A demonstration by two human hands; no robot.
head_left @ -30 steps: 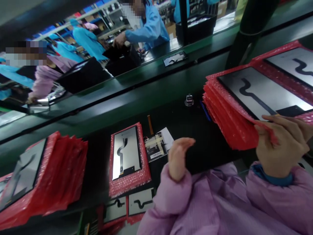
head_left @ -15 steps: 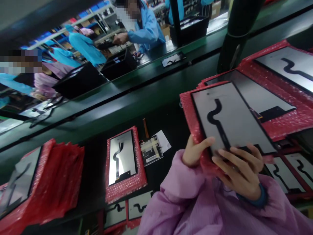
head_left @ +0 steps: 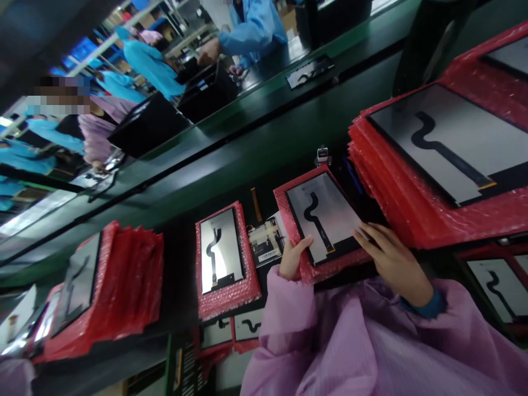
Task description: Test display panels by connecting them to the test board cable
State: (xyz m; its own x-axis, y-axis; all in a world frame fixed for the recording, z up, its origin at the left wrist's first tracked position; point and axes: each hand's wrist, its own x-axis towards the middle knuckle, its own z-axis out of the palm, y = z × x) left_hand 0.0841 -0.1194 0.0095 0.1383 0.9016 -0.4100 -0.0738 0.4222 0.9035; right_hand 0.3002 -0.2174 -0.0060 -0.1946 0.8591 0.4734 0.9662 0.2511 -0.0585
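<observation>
A display panel (head_left: 322, 214) with a grey back, a black edge and a curved dark ribbon cable lies on a red bubble-wrap bag (head_left: 281, 199) in front of me. My left hand (head_left: 293, 257) grips the bag and panel at the lower left, thumb on top. At the right edge, my right hand (head_left: 394, 261) holds the panel with its fingertips; what its thumb does is hidden. Just left of my hands, another display panel (head_left: 223, 253) rests on its own red bag. Between the two is a small circuit board (head_left: 264, 242) with an orange flex strip (head_left: 256, 204).
A tall stack of red bags (head_left: 396, 192) with a panel on top stands at the right. Another red stack (head_left: 136, 280) leans at the left. Across the green ledge (head_left: 247, 137), black bins (head_left: 150, 124) and co-workers in blue and pink smocks are visible.
The held panel and bag have come down toward the table, away from the right stack. My right hand has shifted from the panel's lower part to its right edge. The view has turned slightly.
</observation>
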